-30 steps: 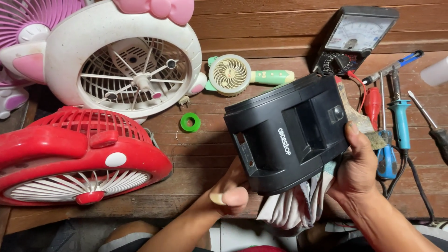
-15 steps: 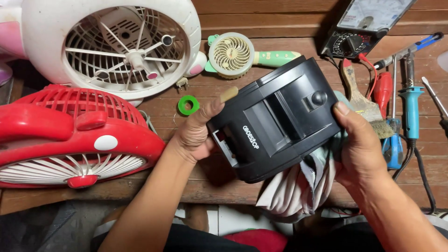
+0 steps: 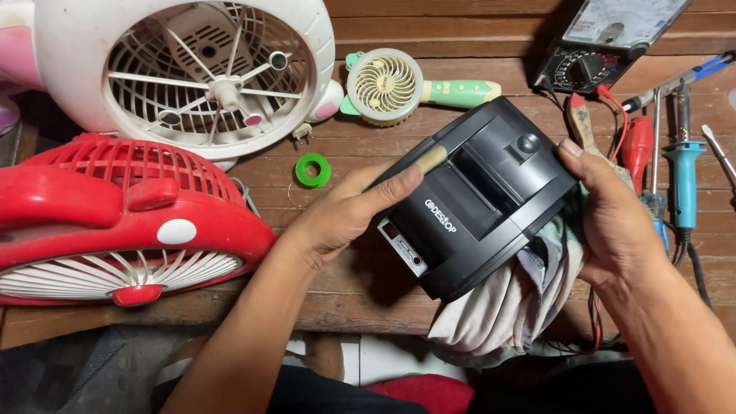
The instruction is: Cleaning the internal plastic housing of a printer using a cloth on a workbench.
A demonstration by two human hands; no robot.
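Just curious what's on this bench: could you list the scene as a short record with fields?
Surface: wooden bench
Left hand: fingers on the black box-shaped device
Right hand: grips the device's right side, with a pale cloth beneath
Fans: red fan, white fan, small handheld fan
Tools: multimeter, screwdrivers
Small item: green tape roll

Fans [image 3: 123,222] — multimeter [image 3: 606,38], screwdrivers [image 3: 682,184]

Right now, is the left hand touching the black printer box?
Touching. The head view shows the left hand with its fingers laid across the top edge of the black printer box, no gap visible; the right hand grips the opposite side.
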